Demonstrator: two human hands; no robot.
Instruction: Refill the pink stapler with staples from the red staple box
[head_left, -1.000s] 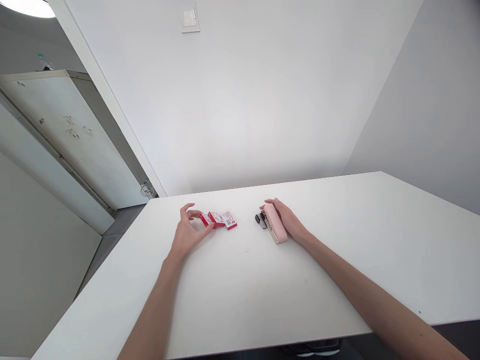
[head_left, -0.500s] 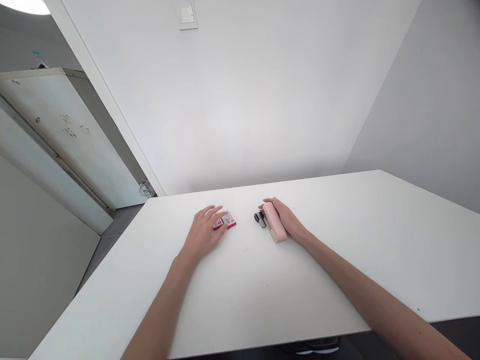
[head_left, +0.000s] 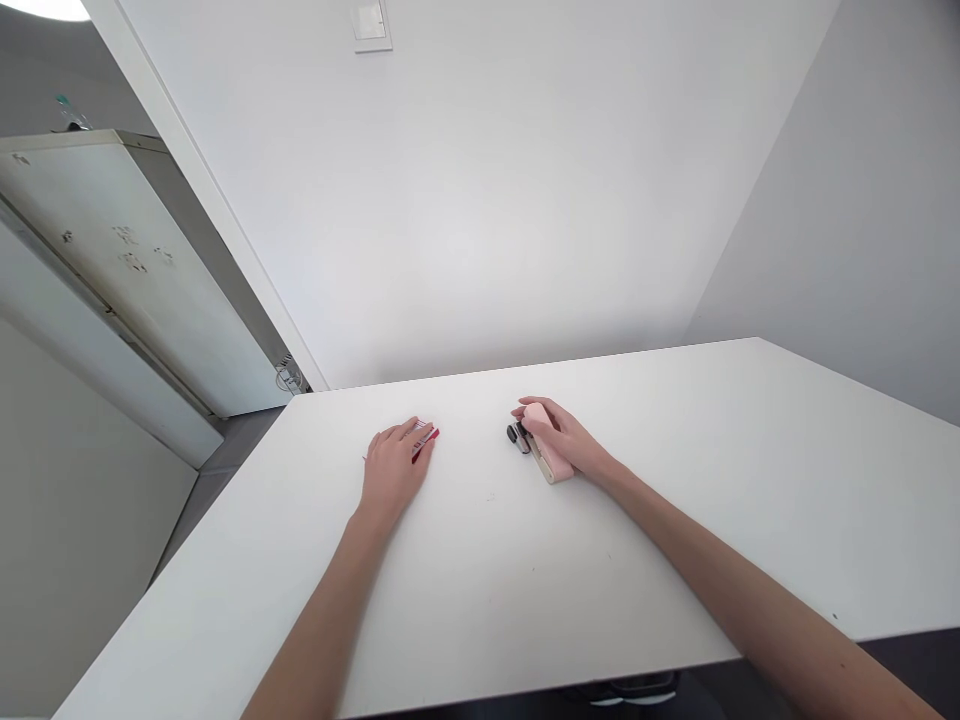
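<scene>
My left hand (head_left: 393, 466) is closed over a small red-and-white box (head_left: 424, 436) lying on the table, its fingers and thumb covering most of it. To the right, my right hand (head_left: 571, 436) grips a pink stapler (head_left: 553, 462) with a cream base. Its thumb lies across the stapler's top and the fingers reach around the far end. Close against the stapler's left side sits a small metal tool with black grips (head_left: 517, 437), which looks like a staple remover; it is partly hidden.
Both hands are over a white table (head_left: 480, 590), which meets a white wall (head_left: 525, 200) at its back edge. A light switch (head_left: 370, 24) is high on that wall. Beyond the door frame at left stands a worn pale cabinet (head_left: 142, 270) with a clear bottle (head_left: 73, 112) on top.
My left hand has closed on the red-and-white box and shifted it left. My right thumb has come over the top of the stapler, which stays in about the same place.
</scene>
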